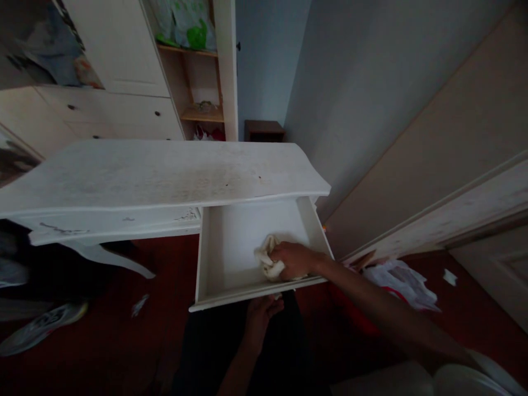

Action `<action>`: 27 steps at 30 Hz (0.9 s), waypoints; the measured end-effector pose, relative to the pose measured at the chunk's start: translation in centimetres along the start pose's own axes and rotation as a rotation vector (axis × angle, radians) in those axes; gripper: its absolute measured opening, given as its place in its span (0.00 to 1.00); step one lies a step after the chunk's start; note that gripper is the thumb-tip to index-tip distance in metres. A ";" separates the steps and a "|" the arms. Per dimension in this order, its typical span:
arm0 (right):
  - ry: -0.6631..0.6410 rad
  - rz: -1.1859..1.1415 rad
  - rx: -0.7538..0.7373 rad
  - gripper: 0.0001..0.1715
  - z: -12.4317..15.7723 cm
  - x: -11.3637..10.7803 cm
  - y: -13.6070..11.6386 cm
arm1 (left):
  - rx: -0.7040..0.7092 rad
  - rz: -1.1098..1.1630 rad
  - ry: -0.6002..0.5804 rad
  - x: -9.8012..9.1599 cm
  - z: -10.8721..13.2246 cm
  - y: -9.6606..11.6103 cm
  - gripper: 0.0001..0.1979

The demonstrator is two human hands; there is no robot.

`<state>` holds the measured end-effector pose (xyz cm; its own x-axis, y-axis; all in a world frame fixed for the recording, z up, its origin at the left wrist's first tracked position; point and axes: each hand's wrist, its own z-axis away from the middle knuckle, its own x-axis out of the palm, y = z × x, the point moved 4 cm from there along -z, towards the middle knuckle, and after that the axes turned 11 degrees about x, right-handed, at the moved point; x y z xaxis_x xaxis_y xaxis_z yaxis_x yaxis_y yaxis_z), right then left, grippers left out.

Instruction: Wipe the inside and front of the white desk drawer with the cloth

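Pale sleeve (457, 380) nearest, right hand (292, 260) clutches bunched cloth (268, 258) inside drawer (237, 242), pulled out presumably for reach; left hand (262, 314) by its front, maybe bracing, grip unclear.

Pulled-out drawer (235, 236): room on L, R blocked.
Way in from above over drawer's L half; R hand (291, 261) w/ cloth (270, 270) takes up its front R part, R forearm (371, 294) over that corner. Tabletop (185, 170) overhangs its back, front panel (256, 292) bars low entry, L hand (260, 312) below; wall (350, 110) past R side.
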<state>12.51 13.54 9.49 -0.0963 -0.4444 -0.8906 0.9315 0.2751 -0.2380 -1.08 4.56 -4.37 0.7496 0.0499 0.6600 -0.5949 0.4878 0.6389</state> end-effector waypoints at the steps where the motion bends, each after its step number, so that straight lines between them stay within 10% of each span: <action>1: 0.021 0.014 0.061 0.20 0.6 0.1 0.8 | -0.005 0.002 0.008 0.2 0.2 0.3 0.20; 12: 0.302 -0.117 0.735 0.31 3.3 0.1 5.7 | -0.024 -0.059 0.180 1.7 1.9 0.6 0.19; 27: 0.739 -0.498 0.832 0.28 -3.3 -3.2 9.3 | -0.201 -0.108 0.150 1.9 1.5 2.4 0.09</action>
<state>20.35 20.31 8.83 -0.4308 0.3213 -0.8433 0.6498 -0.5380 -0.5369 -1.54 4.48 -0.95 0.8493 0.1091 0.5165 -0.4507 0.6594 0.6017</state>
